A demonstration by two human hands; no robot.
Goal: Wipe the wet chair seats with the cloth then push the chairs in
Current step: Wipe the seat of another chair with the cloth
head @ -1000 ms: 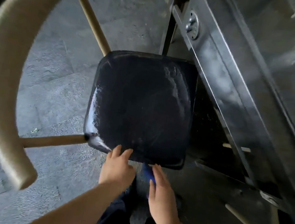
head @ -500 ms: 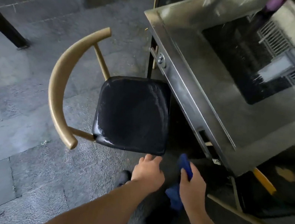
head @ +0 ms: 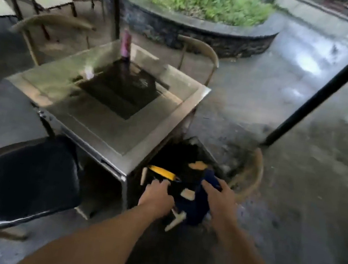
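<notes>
A square metal table (head: pixel 92 116) stands in the middle. The chair with the black seat (head: pixel 27 178) sits at its lower left, partly under the table edge. A second chair (head: pixel 251 170) with a curved tan backrest is at the table's right side, its dark seat partly under the table. My right hand (head: pixel 220 198) is shut on a blue cloth (head: pixel 199 203) that hangs over that seat. My left hand (head: pixel 158 195) reaches toward the same seat's near edge, fingers curled; blur hides whether it grips anything.
Two more tan-backed chairs (head: pixel 55 22) (head: pixel 199 48) stand at the table's far sides. A pink bottle (head: pixel 126 43) stands on the table. A dark slanted pole (head: pixel 327 88) meets the wet floor at right. A stone planter (head: pixel 199 30) lies behind.
My view has swung up and to the right, from the black-seated chair to the chair at the table's right side. Both hands moved there, the right one carrying the blue cloth.
</notes>
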